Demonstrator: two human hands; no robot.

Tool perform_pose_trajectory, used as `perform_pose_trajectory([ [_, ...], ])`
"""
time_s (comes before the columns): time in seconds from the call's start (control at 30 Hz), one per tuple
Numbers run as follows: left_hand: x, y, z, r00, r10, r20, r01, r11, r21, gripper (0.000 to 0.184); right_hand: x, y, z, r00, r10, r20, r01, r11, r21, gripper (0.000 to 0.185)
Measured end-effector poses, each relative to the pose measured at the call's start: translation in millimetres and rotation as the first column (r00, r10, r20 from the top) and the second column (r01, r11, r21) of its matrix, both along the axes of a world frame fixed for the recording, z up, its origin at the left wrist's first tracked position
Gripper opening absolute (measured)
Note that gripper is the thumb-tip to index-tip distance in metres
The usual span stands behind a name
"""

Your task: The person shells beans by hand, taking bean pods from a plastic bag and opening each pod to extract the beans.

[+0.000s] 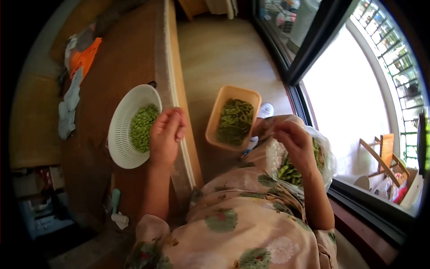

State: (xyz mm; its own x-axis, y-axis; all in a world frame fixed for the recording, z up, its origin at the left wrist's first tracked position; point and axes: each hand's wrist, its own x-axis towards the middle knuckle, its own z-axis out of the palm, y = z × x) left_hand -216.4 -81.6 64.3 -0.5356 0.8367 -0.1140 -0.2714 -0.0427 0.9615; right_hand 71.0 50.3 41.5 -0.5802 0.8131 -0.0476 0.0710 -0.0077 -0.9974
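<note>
My left hand [166,133] is closed, fingers curled and thumb against them, over the right rim of a white slotted colander [117,134]. Shelled green beans [143,127] lie inside the colander. Whatever those fingers hold, if anything, is too small to make out. My right hand [296,144], its fingertips also pinched together, hovers over a clear plastic bag [329,157] of green bean pods [290,172] by my lap. I cannot make out anything in that pinch. Between the hands and lower down, an orange plastic tub [210,130] contains green pods or empty shells [235,119].
The colander stands on a brown wooden table [121,58] with a raised pale edge [172,58]. Orange and grey cloths or bags [85,58] lie at its far left. A green-handled tool [116,199] is nearer me. On the right are a sliding door frame [293,74] and a wooden stool [386,152].
</note>
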Motion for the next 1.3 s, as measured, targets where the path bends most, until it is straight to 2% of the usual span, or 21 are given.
perform_pose_trajectory([
  [0.07,-28,-9,12,0.946,0.173,-0.274,-0.187,0.982,-0.025,0.019,11,-6,-7,0.996,-0.075,0.052,0.078,0.996,-0.044,0.013],
  [0.17,-75,-29,7,0.834,0.336,-0.438,-0.392,0.919,-0.042,0.023,21,-13,-11,0.991,-0.13,0.024,0.132,0.985,-0.114,0.012],
  [0.27,-108,-50,-4,0.727,0.343,-0.595,-0.527,0.834,-0.164,0.026,32,-19,-11,0.986,-0.157,0.057,0.163,0.977,-0.135,0.012],
  [0.47,-127,-69,-21,0.681,0.365,-0.635,-0.561,0.817,-0.132,0.024,57,-26,-13,0.966,-0.256,0.039,0.258,0.959,-0.114,0.012],
  [0.57,-128,-69,-21,0.634,0.361,-0.684,-0.586,0.801,-0.122,0.024,70,-26,-11,0.958,-0.285,0.04,0.287,0.957,-0.048,0.011],
  [0.67,-132,-73,-25,0.646,0.355,-0.676,-0.566,0.817,-0.111,0.024,81,-32,-7,0.929,-0.369,0.016,0.369,0.929,-0.024,0.01],
  [0.77,-133,-73,-28,0.707,0.418,-0.57,-0.558,0.826,-0.086,0.023,93,-36,-5,0.873,-0.487,0.006,0.487,0.873,-0.018,0.01],
  [0.87,-143,-77,-42,0.722,0.44,-0.535,-0.491,0.869,0.052,0.024,115,-39,-15,0.829,-0.558,-0.043,0.558,0.82,0.128,0.01],
  [0.93,-126,-69,-33,0.666,0.466,-0.582,-0.529,0.846,0.071,0.022,130,-42,-28,0.722,-0.689,-0.067,0.682,0.691,0.24,0.011],
  [1.0,-120,-63,-34,0.692,0.426,-0.583,-0.451,0.885,0.112,0.019,149,-44,-37,0.675,-0.737,0.023,0.642,0.603,0.474,0.014],
  [1.07,-93,-49,-22,0.768,0.372,-0.522,-0.357,0.925,0.134,0.02,164,-51,-36,0.659,-0.737,0.149,0.533,0.598,0.599,0.016],
  [1.13,-72,-30,-14,0.793,0.301,-0.531,-0.284,0.952,0.115,0.019,169,-59,-42,0.624,-0.755,0.204,0.528,0.599,0.602,0.017],
  [1.2,-51,-12,-7,0.838,0.247,-0.486,-0.2,0.969,0.147,0.018,172,-71,-53,0.603,-0.752,0.266,0.569,0.64,0.517,0.016],
  [1.3,-6,15,2,0.899,0.131,-0.418,-0.061,0.983,0.175,0.018,179,-84,-67,0.547,-0.81,0.211,0.656,0.571,0.494,0.023],
])
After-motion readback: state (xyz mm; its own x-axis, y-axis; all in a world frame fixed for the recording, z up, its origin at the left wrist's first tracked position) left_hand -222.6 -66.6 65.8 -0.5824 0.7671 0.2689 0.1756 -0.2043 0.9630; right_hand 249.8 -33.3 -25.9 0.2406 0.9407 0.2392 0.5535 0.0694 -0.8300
